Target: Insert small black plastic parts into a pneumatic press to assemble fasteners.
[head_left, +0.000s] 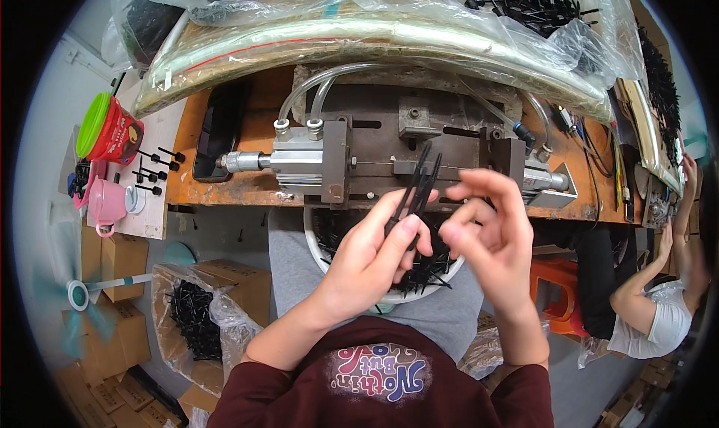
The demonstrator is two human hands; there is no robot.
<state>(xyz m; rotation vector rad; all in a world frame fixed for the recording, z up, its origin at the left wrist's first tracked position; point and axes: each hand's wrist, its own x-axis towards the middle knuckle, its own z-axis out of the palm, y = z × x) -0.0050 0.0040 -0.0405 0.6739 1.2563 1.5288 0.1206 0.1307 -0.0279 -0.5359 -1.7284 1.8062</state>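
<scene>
My left hand (380, 252) is closed around a small bunch of thin black plastic stems (416, 192), which point up and slightly to the right. Just to its right, my right hand (490, 237) is raised with bent fingers. Its thumb and index finger are apart, and I see nothing between them. Below both hands a white tub (309, 237) of similar black parts rests on my lap. Beyond the fingertips is a metal bench fixture (374, 140) with a cylinder (299, 158) on its left and another (543, 179) on its right.
Clear hoses (322, 76) arch over the fixture. A dark phone-like slab (215, 140) lies left on the wooden bench (258, 194). Farther left are a red bucket (120, 132) and pink cup (107, 203). A plastic-lined box (195, 319) holds black parts. Another person (651, 316) works at right.
</scene>
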